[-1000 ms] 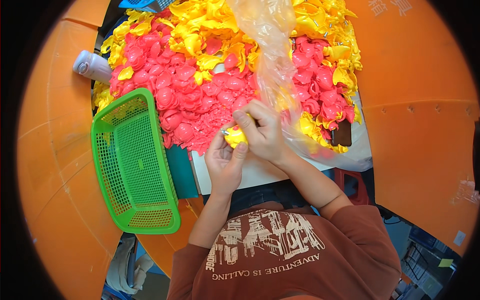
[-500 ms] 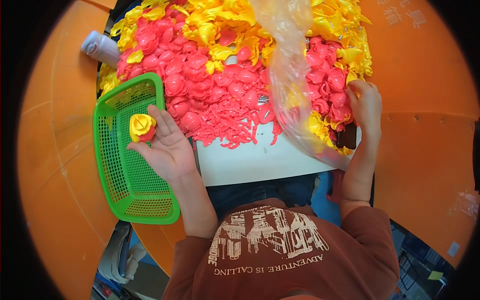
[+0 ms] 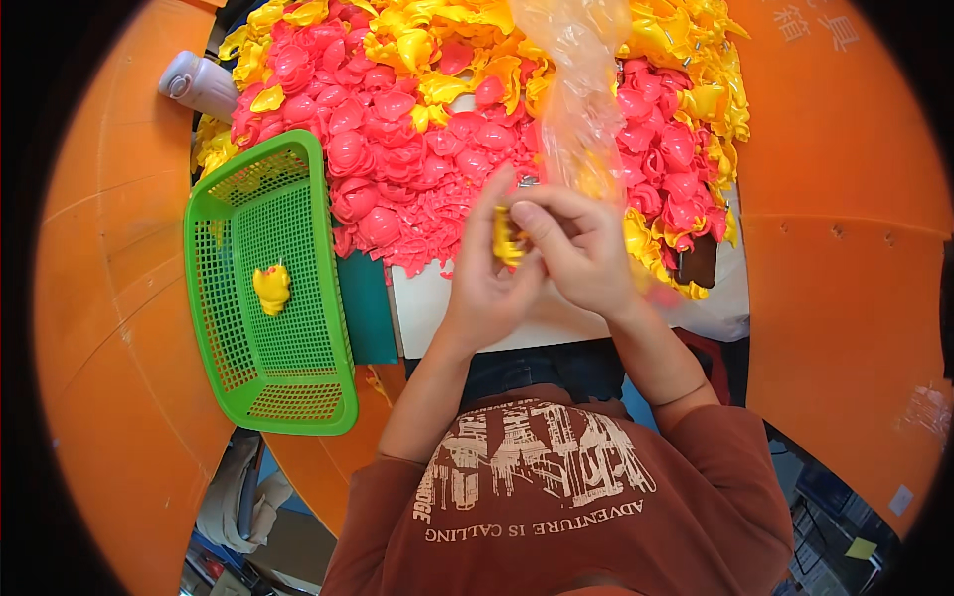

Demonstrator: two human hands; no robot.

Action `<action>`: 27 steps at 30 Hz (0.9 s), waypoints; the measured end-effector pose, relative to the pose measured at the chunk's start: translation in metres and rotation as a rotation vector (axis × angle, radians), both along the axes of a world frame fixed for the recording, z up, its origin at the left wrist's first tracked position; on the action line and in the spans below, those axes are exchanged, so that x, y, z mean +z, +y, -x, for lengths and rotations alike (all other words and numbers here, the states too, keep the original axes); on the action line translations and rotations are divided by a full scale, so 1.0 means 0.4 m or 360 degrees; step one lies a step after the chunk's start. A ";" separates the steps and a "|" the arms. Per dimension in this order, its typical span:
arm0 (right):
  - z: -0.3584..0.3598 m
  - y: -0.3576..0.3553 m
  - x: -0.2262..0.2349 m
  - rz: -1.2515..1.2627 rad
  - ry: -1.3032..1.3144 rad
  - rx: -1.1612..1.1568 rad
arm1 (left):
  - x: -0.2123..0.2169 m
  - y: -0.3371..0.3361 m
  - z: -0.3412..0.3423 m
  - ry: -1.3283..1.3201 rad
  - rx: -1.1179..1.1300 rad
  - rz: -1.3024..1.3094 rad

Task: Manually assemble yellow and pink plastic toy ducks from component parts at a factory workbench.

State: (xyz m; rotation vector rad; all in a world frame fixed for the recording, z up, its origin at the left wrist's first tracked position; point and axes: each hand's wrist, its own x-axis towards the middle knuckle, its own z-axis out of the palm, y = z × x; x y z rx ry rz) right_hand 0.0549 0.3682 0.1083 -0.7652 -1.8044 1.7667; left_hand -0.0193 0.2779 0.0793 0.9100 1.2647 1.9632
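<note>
My hands have come together above the near edge of the white work surface. A small yellow plastic piece [image 3: 505, 241] sits between them, partly covered by fingers. My left hand [image 3: 487, 283], somewhat blurred, cups it from the left with its fingers upward. From the right, my right hand [image 3: 586, 256] grips it, thumb bent over the curled fingers. Inside the green mesh basket [image 3: 338, 298] at left lies a yellow figure with a little red [image 3: 271, 289], touched by neither hand. Just beyond my hands spreads a heap of glossy red plastic shells [image 3: 378, 169].
More yellow plastic pieces [image 3: 686, 30] are piled at the far side and right. A crumpled clear plastic bag [image 3: 581, 109] runs through the heap. A pale bottle [image 3: 199, 84] lies at the far left. Orange panels [image 3: 835, 318] flank the work surface.
My left hand has let go of the yellow and red figure, now in the basket, and moved right. My right hand has come from the right-hand pile to meet it, with a yellow piece.
</note>
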 end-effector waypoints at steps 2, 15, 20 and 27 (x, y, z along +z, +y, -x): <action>0.026 0.002 -0.038 0.0207 0.0383 0.0094 | -0.030 -0.007 0.025 -0.0142 0.0106 0.0093; 0.028 0.107 -0.140 -0.1834 -0.0725 0.0711 | -0.072 -0.037 0.080 -0.0837 0.0196 0.0425; 0.017 0.110 -0.132 -0.1727 -0.0650 0.0629 | -0.051 -0.036 0.083 -0.0908 0.0211 0.0506; 0.025 0.100 -0.148 -0.1955 -0.0744 0.0746 | -0.052 -0.046 0.074 -0.0864 0.0210 0.0487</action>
